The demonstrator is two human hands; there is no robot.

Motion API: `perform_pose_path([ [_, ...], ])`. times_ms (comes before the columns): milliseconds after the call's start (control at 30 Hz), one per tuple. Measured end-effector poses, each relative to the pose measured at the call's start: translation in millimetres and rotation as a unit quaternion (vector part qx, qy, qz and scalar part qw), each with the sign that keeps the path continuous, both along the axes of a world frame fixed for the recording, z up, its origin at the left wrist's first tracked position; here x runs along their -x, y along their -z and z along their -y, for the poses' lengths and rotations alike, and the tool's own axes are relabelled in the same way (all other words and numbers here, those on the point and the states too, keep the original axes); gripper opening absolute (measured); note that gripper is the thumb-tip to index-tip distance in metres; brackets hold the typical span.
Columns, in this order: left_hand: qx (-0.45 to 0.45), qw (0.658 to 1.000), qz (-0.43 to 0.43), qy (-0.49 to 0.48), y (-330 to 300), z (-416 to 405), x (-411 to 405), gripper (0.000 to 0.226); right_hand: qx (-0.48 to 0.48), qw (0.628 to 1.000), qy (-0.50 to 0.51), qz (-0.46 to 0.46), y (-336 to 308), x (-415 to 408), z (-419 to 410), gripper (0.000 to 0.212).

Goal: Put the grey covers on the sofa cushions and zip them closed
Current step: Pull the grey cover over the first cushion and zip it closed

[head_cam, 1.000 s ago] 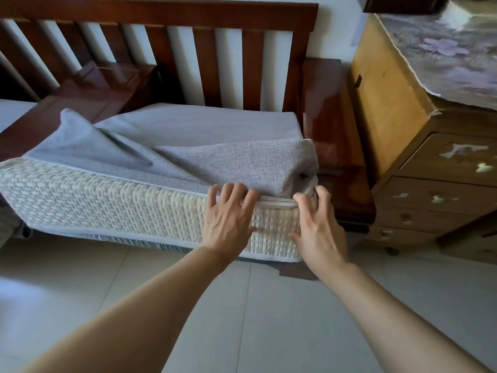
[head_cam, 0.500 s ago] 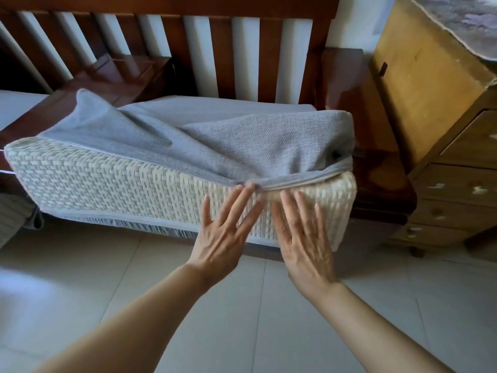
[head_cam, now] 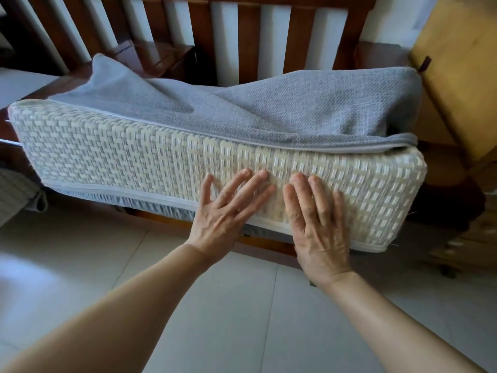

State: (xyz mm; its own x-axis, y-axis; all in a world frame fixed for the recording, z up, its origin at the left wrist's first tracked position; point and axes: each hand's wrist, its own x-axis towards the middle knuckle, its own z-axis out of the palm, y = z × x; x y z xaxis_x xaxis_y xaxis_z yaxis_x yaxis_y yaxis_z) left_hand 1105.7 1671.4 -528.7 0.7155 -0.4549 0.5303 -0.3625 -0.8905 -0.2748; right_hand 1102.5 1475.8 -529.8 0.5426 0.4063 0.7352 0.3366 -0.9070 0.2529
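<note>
One cushion [head_cam: 188, 168] with a woven face fills the middle of the frame, one grey cover [head_cam: 269, 111] drawn partly over it. Two hands [head_cam: 228, 208] [head_cam: 317, 227] lie flat on it. One wooden cabinet [head_cam: 457, 76] stands at right, perhaps with drawers, blurred.

Dark slatted wooden sofa frame [head_cam: 250, 30] against white wall [head_cam: 398, 20]; yellow wooden cabinet [head_cam: 457, 76] right of frame; pale glossy tiled floor [head_cam: 80, 265] below.

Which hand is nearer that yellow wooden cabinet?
Right. The right hand lies flat on the cushion towards the cabinet; the left hand is beside it, farther away.
</note>
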Motion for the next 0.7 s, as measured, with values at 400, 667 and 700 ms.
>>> perform_pose_path([
  [400, 0.039, 0.996, -0.085, 0.003, -115.9, 2.8, -68.3, 0.106, 0.008, 0.994, 0.015, -0.103, -127.9, -61.3, 4.7, 0.068],
  [667, 0.053, 0.983, -0.174, -0.020, -213.0, 18.0, -154.2, 0.114, 0.048, 0.952, 0.107, -0.284, -226.4, -143.1, -0.2, 0.110],
  [700, 0.055, 0.981, -0.185, -0.023, -220.1, 19.6, -163.2, 0.114, 0.049, 0.948, 0.111, -0.293, -232.8, -153.2, -0.4, 0.113],
])
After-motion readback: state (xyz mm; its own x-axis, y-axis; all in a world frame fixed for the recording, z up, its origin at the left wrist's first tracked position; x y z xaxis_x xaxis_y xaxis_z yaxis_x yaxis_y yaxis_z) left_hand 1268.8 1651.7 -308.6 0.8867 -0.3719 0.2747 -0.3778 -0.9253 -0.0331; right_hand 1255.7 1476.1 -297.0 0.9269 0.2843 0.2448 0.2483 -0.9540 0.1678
